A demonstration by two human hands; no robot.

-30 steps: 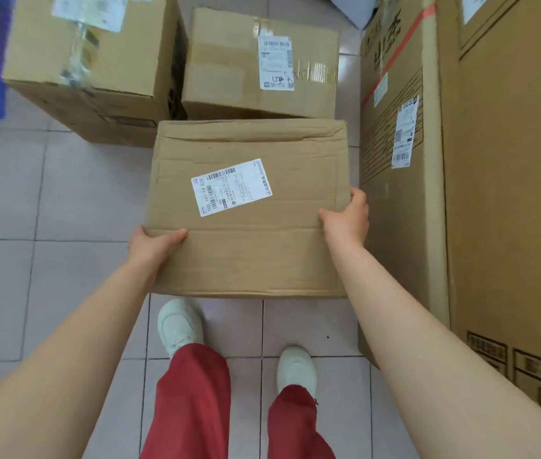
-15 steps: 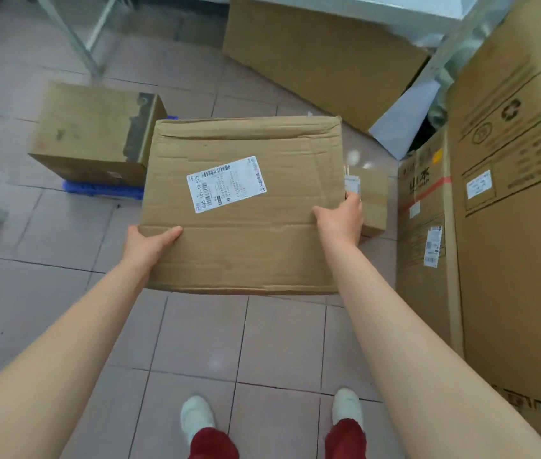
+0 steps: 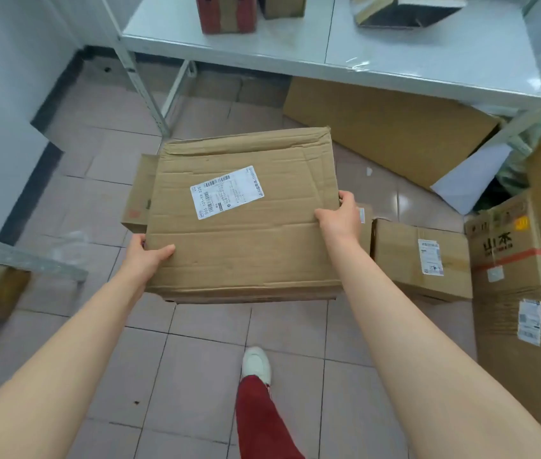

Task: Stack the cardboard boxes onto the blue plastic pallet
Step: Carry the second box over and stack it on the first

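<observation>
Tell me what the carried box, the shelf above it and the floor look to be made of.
Carried box: brown corrugated cardboard, matte; creased and dented, with a paper label. Both hands, left and right, hold it by its sides.
Shelf: probably painted metal, pale grey with a slight sheen; slotted angle posts support it.
Floor: pinkish ceramic-looking tiles, mildly glossy, with dark grout lines.

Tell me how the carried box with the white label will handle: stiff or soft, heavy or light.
The box is probably soft: its top is creased and its far edge crumpled, so it may flex. It seems fairly light, since the left hand and right hand hold it out by the edges. Plain cardboard should not be slippery.
</observation>
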